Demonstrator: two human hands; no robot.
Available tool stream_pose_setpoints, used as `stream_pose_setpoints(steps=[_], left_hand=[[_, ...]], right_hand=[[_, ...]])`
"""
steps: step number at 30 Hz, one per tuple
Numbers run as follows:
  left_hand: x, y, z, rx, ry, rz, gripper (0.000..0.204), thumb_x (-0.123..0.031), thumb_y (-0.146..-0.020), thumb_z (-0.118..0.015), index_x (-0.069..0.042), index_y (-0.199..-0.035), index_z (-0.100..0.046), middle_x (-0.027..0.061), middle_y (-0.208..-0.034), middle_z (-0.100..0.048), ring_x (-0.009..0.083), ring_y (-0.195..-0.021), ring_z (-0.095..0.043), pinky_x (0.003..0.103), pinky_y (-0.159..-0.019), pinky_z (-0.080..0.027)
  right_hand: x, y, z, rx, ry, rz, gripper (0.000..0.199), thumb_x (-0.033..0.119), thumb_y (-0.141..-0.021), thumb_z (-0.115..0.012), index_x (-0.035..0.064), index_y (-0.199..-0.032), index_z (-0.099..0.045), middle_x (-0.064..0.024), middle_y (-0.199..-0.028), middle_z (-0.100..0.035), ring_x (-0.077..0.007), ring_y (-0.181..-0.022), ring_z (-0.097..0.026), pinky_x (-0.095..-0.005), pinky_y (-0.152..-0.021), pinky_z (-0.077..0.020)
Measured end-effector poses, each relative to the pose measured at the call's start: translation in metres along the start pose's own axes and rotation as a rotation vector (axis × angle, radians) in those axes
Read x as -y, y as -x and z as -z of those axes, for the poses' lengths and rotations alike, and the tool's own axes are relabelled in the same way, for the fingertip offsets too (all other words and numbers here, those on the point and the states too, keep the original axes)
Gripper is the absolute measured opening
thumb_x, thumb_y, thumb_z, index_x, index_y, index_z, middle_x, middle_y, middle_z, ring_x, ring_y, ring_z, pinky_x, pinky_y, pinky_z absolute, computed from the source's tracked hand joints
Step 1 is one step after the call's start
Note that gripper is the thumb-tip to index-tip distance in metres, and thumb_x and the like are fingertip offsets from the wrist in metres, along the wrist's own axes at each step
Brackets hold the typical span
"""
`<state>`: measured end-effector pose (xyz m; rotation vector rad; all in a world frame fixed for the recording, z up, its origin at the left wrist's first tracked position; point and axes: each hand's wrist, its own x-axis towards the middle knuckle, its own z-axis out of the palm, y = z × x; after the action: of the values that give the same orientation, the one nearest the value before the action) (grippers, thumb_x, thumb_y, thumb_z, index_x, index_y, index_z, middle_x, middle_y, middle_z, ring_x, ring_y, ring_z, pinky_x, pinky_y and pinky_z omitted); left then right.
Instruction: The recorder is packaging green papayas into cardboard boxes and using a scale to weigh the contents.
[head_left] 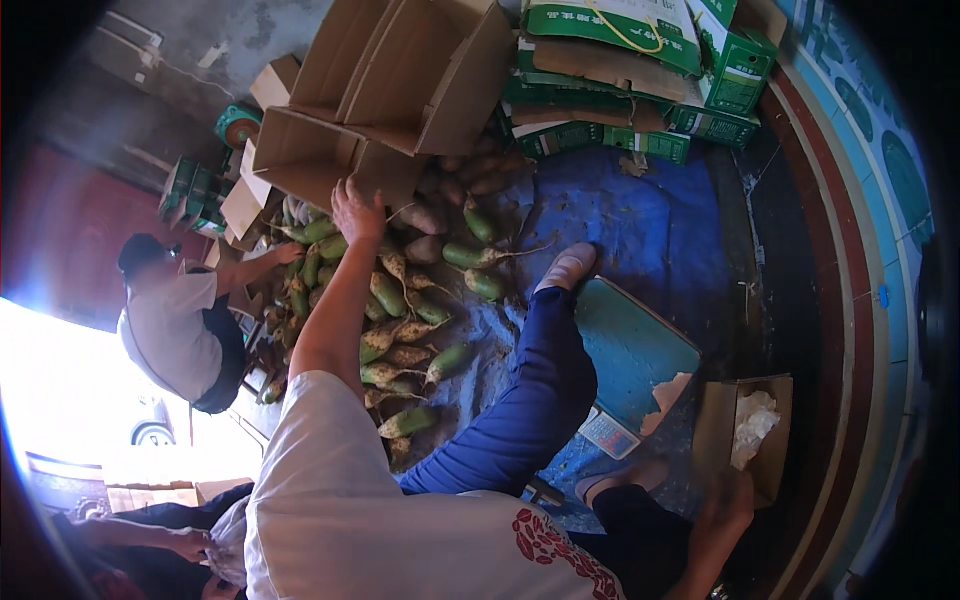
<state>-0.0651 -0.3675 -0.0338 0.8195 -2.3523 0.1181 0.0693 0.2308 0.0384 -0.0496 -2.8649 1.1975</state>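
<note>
The heap of green-and-white radishes [395, 320] lies on a blue tarpaulin [640, 230] spread over the floor, left of centre, running from the near side up to the cardboard at the far end. Most are stubby, green at one end and pale at the other, with thin root tails; a few brownish-pink ones [425, 235] sit at the far edge of the heap.

The left hand [357, 208] reaches out to the far end of the heap, its arm stretched over the radishes. It rests at the lower edge of an open brown cardboard box [320, 155], fingers loosely apart and curled toward the box edge — whether they actually grip anything I cannot tell. The right hand [728, 500] is low at the near right, beside the person's knee, just left of a small open carton [750, 430] that holds crumpled white paper [755, 420]; its fingers are in shadow (their state cannot be told).

The person's leg in blue trousers [520, 400] crosses the middle, its foot in a pale shoe [567, 267] set near the right edge of the heap. Right of the leg lies a teal platform scale [630, 350] with a small display at its near corner.

Farther off, folded brown boxes [400, 70] are stacked, with green printed cartons [640, 60] to their right. At the left another person in a white shirt [175, 330] bends over the heap — one hand [290, 252] touching the radishes.
</note>
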Motion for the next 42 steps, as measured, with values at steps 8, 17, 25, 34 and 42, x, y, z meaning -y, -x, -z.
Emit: stream_pose_setpoints(steps=[8,17,25,34,42], left_hand=[[-0.087,-0.05,-0.045,-0.067,0.053,-0.367,0.066,-0.031,-0.071,-0.066,-0.009,-0.125,-0.037,0.0118,-0.126,-0.042,0.0261,-0.119,-0.037,0.043,-0.1,-0.027],[-0.099,-0.108,-0.079,0.474,0.036,-0.003,0.037,-0.035,-0.077,-0.06,-0.005,-0.099,-0.057,0.0168,-0.098,-0.059,0.0312,-0.093,-0.057,0.04,-0.077,-0.047],[-0.124,-0.133,-0.007,0.087,0.07,0.098,0.029,-0.032,-0.079,-0.055,-0.007,-0.093,-0.061,0.0129,-0.103,-0.058,0.0297,-0.093,-0.057,0.04,-0.076,-0.047],[-0.139,-0.093,0.113,-0.323,0.203,0.157,0.031,-0.032,-0.077,-0.057,-0.001,-0.075,-0.059,0.0149,-0.084,-0.06,0.0344,-0.079,-0.057,0.042,-0.07,-0.045],[-0.147,0.011,0.237,-0.383,0.996,-0.118,0.012,-0.01,-0.083,-0.058,0.001,-0.085,-0.056,0.0061,-0.076,-0.058,0.0108,-0.07,-0.052,0.024,-0.065,-0.042]], right_hand=[[0.005,-0.011,-0.012,0.01,0.047,-0.034,0.011,-0.004,-0.073,-0.054,-0.004,-0.084,-0.053,-0.0193,-0.079,-0.053,-0.0366,-0.077,-0.055,-0.0379,-0.067,-0.0427],[0.019,-0.024,-0.014,0.065,0.1,-0.034,0.011,-0.003,-0.07,-0.056,-0.0036,-0.081,-0.053,-0.019,-0.075,-0.052,-0.0372,-0.072,-0.054,-0.0404,-0.064,-0.0416],[0.016,-0.019,-0.014,0.076,0.108,-0.035,0.009,0.0,-0.074,-0.056,-0.0036,-0.081,-0.053,-0.019,-0.076,-0.053,-0.0371,-0.071,-0.054,-0.041,-0.06,-0.0417],[0.015,-0.008,-0.007,0.065,0.051,0.051,0.009,0.001,-0.075,-0.056,-0.0029,-0.083,-0.054,-0.0181,-0.079,-0.054,-0.036,-0.073,-0.055,-0.0399,-0.062,-0.0427],[0.016,-0.002,0.0,0.031,0.039,0.069,0.008,0.0,-0.076,-0.056,-0.0024,-0.083,-0.055,-0.0175,-0.078,-0.054,-0.034,-0.071,-0.055,-0.037,-0.062,-0.0433]])
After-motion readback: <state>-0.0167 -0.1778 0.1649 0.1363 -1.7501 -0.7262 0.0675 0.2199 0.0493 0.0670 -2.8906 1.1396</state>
